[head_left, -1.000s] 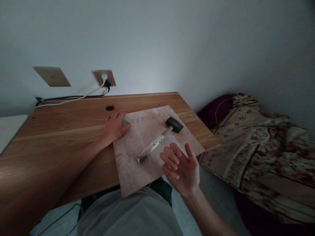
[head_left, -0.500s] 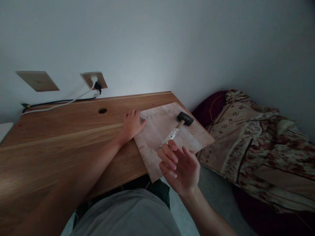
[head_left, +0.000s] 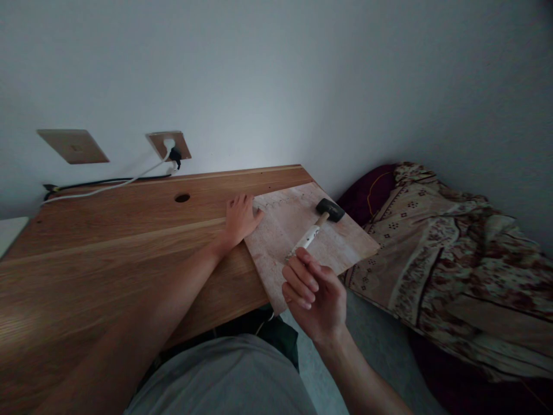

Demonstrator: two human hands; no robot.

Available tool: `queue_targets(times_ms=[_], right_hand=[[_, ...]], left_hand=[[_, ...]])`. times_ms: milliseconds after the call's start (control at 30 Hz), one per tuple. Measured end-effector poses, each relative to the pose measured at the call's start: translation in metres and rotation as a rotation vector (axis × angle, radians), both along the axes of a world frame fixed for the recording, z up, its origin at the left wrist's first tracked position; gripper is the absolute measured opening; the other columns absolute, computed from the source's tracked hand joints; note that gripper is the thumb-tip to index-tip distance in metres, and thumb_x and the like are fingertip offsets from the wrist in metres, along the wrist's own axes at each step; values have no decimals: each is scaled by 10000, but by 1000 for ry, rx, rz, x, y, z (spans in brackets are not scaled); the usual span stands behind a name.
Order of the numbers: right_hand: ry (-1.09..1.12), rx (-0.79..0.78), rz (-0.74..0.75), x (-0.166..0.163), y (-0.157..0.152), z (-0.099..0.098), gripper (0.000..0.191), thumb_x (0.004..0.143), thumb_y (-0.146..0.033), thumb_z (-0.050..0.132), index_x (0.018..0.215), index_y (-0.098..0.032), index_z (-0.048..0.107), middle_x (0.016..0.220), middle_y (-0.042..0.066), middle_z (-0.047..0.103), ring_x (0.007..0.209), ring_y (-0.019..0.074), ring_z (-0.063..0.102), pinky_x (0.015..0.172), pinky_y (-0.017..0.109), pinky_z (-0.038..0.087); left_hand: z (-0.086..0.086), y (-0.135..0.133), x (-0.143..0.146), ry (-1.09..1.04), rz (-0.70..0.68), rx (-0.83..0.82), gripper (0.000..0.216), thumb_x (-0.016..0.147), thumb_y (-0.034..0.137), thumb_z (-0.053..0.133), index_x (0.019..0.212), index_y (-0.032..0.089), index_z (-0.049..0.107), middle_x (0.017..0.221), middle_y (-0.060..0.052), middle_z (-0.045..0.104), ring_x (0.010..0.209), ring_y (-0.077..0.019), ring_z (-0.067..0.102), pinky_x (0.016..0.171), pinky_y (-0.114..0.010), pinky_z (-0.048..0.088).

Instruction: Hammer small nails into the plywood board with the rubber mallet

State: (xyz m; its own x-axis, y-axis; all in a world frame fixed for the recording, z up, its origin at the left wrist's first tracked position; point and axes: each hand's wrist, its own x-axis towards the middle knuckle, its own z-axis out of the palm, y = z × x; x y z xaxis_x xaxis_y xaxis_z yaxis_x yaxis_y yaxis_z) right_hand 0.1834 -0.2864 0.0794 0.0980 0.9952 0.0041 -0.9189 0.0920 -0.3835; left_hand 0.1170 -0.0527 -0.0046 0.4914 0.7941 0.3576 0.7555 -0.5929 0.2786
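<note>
A pale square board (head_left: 298, 225) lies on the wooden desk (head_left: 129, 242), its near corner hanging over the desk's front edge. My left hand (head_left: 239, 219) rests flat on the board's left corner, fingers stretched out. A hammer (head_left: 317, 222) with a black head and a paint-spattered wooden handle lies on the board. My right hand (head_left: 313, 291) has its fingers curled round the near end of the hammer's handle.
Two wall plates sit above the desk's far edge; a white cable (head_left: 112, 184) and a black plug hang from the right one (head_left: 168, 145). A cable hole (head_left: 182, 197) is in the desk top. A bed with a patterned blanket (head_left: 453, 259) lies to the right.
My right hand, open a second ago, has moved to the hammer's handle and closed round its end. The view has shifted a little; my left hand stays on the board.
</note>
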Motion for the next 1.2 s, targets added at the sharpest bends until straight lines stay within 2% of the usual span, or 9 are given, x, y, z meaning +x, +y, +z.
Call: queue_targets(times_ms=[133, 233, 333, 467, 600, 733, 867, 967, 1200], right_hand=[[-53, -27, -13, -1, 1, -1, 272, 950, -388, 650, 776, -201, 557, 542, -107, 260, 433, 73, 154, 385, 124, 304], [-317, -56, -63, 4, 1, -10, 222, 931, -410, 664, 865, -214, 583, 573, -93, 342, 445, 74, 256, 402, 152, 291], [-921, -156, -224, 26, 2, -29, 209, 933, -422, 668, 927, -229, 588, 692, -34, 521, 577, 128, 496, 496, 213, 412], [-1938, -240, -620, 93, 5, -57, 355, 911, -486, 660, 1147, -221, 640, 1107, 126, 634, 1069, 304, 588, 923, 482, 500], [-2396, -581, -727, 176, 1, -79, 513, 1001, -516, 393, 1312, -166, 603, 1316, 215, 570, 1223, 383, 545, 991, 602, 448], [-2485, -886, -590, 228, -9, -92, 601, 1007, -526, 289, 1407, -161, 550, 1347, 227, 597, 1192, 409, 581, 939, 631, 474], [-2522, -764, -631, 241, -13, -95, 558, 1001, -487, 287, 1341, -176, 602, 1233, 206, 687, 1065, 370, 657, 890, 549, 527], [-2570, -715, -686, 234, -14, -94, 515, 1002, -460, 290, 1333, -227, 609, 1156, 174, 727, 1010, 346, 682, 882, 534, 533], [-2728, -325, -603, 178, -24, -94, 416, 1028, -278, 299, 1265, -220, 636, 1316, 174, 664, 1196, 338, 635, 993, 545, 488]], left_hand=[[1, 0, -1, -4, 2, -34, 378, 953, 395, 487, 1242, 170, 577, 1263, -164, 630, 1224, -329, 536, 1056, -483, 359], [3, -1, -2, -8, 5, -48, 357, 955, 381, 491, 1239, 182, 575, 1266, -159, 637, 1230, -323, 539, 1057, -480, 355], [6, -2, -3, 16, -23, -41, 356, 954, 390, 504, 1226, 173, 577, 1246, -157, 654, 1202, -319, 565, 1049, -474, 362], [13, -4, -4, 61, -36, -21, 385, 934, 405, 536, 1222, 152, 576, 1233, -169, 665, 1172, -329, 588, 1020, -472, 385], [16, -7, -5, 95, -45, 0, 383, 939, 398, 525, 1220, 143, 584, 1247, -182, 660, 1161, -328, 598, 1004, -473, 398], [17, -8, -3, 122, -52, 45, 389, 941, 411, 522, 1221, 155, 609, 1187, -171, 682, 1122, -331, 624, 1103, -540, 316], [22, -5, 0, 180, -75, 63, 390, 933, 427, 534, 1188, 162, 663, 1134, -168, 698, 1049, -328, 662, 1142, -583, 263], [32, 5, -7, 244, -91, 30, 373, 924, 412, 545, 1142, 147, 693, 1122, -184, 707, 1022, -337, 680, 1076, -568, 358], [52, 45, -66, 375, -31, -127, 421, 906, 497, 556, 1139, 183, 711, 1156, -176, 737, 1083, -366, 681, 894, -471, 514]])
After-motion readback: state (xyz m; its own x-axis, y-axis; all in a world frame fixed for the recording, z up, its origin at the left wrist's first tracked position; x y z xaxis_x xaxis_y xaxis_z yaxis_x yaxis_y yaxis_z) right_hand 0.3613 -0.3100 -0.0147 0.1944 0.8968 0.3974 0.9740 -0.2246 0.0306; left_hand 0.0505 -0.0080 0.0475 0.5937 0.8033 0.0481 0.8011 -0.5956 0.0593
